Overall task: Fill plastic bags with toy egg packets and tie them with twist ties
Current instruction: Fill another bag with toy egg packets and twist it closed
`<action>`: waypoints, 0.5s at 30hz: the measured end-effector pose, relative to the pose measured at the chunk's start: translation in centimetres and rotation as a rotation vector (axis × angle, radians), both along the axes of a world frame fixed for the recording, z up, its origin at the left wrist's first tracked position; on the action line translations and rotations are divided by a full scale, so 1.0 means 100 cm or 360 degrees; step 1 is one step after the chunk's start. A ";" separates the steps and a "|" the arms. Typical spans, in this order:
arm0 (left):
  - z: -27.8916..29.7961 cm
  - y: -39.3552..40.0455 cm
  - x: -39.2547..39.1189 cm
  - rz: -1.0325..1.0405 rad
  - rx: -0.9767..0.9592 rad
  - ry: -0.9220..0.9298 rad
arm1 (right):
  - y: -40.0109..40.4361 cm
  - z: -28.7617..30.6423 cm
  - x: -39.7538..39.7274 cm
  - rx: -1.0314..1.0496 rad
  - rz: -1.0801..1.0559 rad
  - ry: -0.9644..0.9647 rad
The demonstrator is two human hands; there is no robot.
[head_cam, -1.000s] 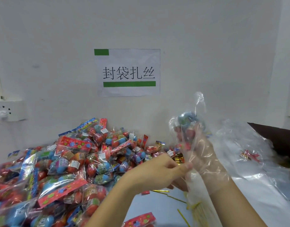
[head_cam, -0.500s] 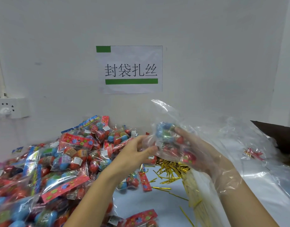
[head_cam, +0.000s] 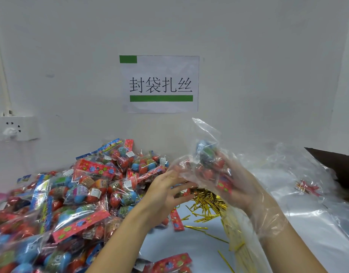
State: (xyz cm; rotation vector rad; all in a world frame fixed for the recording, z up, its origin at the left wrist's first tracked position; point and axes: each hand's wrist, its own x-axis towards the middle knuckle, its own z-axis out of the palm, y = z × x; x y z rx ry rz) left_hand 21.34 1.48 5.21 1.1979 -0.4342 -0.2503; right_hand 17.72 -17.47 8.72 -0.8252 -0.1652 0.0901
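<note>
My right hand (head_cam: pixel 246 190) is pushed inside a clear plastic bag (head_cam: pixel 205 134), which covers it to the wrist. Inside the bag it grips a toy egg packet (head_cam: pixel 211 164) with red and blue eggs. My left hand (head_cam: pixel 163 194) is at the bag's lower left side, its blurred fingers spread and touching the plastic. A big heap of toy egg packets (head_cam: pixel 87 186) covers the left of the table. Gold twist ties (head_cam: pixel 205 201) lie in a loose pile under my hands.
A stack of clear bags (head_cam: pixel 311 209) lies on the right, with a small red and gold tie bundle (head_cam: pixel 307 187) on it. A dark box (head_cam: pixel 335 164) juts in at the far right. The wall holds a paper sign (head_cam: pixel 160 83) and a socket strip (head_cam: pixel 12 128).
The bag with the packet has tipped over and moved left. My left hand has let go of its pinch on the bag's edge and now has its fingers spread against the plastic.
</note>
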 end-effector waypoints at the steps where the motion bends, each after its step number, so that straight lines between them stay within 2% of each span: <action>1: 0.000 -0.001 0.000 0.0048 -0.0024 -0.0018 | 0.002 0.000 -0.002 -0.0014 0.0014 0.0015; 4: 0.000 -0.003 0.001 0.0218 -0.0090 0.0051 | 0.003 0.000 -0.004 -0.0041 0.0034 0.0063; 8: -0.002 0.005 0.000 0.0155 -0.0223 0.0269 | 0.005 0.005 -0.006 0.0070 0.0158 -0.0010; 11: 0.002 0.005 -0.002 0.0365 -0.0102 0.0301 | 0.004 0.005 -0.006 0.0181 0.0209 -0.0011; 13: 0.010 0.002 -0.005 0.0767 0.0153 0.0039 | 0.003 0.003 -0.005 0.0258 0.0136 0.0004; 15: 0.023 0.001 -0.013 0.1196 0.0462 -0.0624 | 0.005 0.003 -0.007 0.0250 0.0130 -0.0008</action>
